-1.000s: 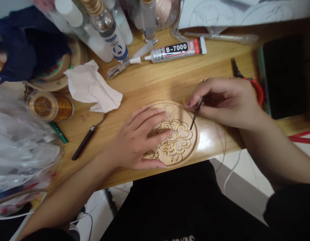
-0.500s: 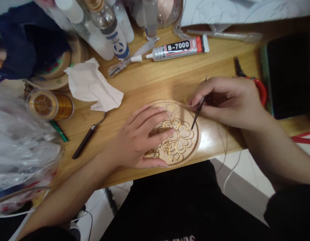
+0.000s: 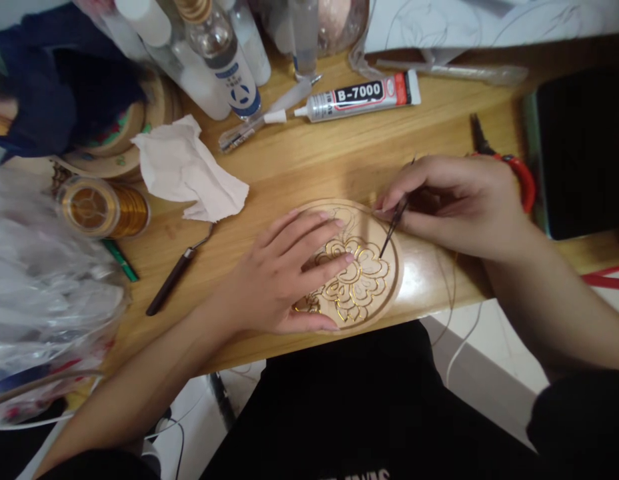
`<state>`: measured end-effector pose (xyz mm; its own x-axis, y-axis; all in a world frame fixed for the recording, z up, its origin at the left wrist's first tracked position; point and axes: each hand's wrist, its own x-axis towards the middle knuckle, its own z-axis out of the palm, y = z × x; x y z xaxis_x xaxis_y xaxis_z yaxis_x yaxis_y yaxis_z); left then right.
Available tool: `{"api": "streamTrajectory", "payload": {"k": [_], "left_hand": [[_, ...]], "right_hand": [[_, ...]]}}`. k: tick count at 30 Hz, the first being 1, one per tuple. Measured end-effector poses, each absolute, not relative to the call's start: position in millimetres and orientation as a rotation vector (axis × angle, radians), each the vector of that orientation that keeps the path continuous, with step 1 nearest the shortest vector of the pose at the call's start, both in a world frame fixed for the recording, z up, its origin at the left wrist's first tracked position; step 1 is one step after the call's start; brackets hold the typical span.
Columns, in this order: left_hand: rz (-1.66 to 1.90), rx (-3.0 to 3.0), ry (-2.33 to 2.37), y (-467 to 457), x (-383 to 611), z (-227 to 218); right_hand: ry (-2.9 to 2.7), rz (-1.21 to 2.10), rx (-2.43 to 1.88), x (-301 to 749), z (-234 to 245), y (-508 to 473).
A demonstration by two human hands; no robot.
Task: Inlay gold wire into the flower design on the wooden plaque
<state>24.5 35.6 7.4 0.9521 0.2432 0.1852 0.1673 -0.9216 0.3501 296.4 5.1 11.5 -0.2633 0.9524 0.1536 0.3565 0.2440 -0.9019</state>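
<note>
A round wooden plaque with a raised rim lies at the table's near edge. Gold wire outlines a flower on its face, and thin drawn lines show near its top. My left hand rests over the plaque's left part with fingers spread, hiding some of the pattern. Dark, thin tweezers are pinched in my right hand. Their tips are at a petal on the flower's upper right; whether they grip wire there is too small to tell.
A spool of gold wire, a crumpled tissue and a dark-handled hook tool lie left. Behind are a B-7000 glue tube, a pen and a glass bottle. Red-handled pliers and a dark phone-like slab sit right.
The tweezer tips have shifted very slightly left on the petal. Both hands otherwise keep the same pose, and the whole view has drifted a little.
</note>
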Motion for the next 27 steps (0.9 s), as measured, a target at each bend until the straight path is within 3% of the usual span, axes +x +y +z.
{"api": "streamTrajectory", "payload": {"k": [10,15,21,27], "left_hand": [[0.316,2.796,0.308,32,26,10],[0.340,2.786,0.315,29,25,10],[0.375,2.784,0.321,28,25,7],[0.428,2.759,0.355,27,26,6]], "right_hand": [[-1.282,0.702,-1.227,292,16,5],[-1.737,0.688,-1.287,298,48,-10],[-2.213,1.113,-0.988,292,63,4],[-2.304,1.255,-0.874,289,48,30]]}}
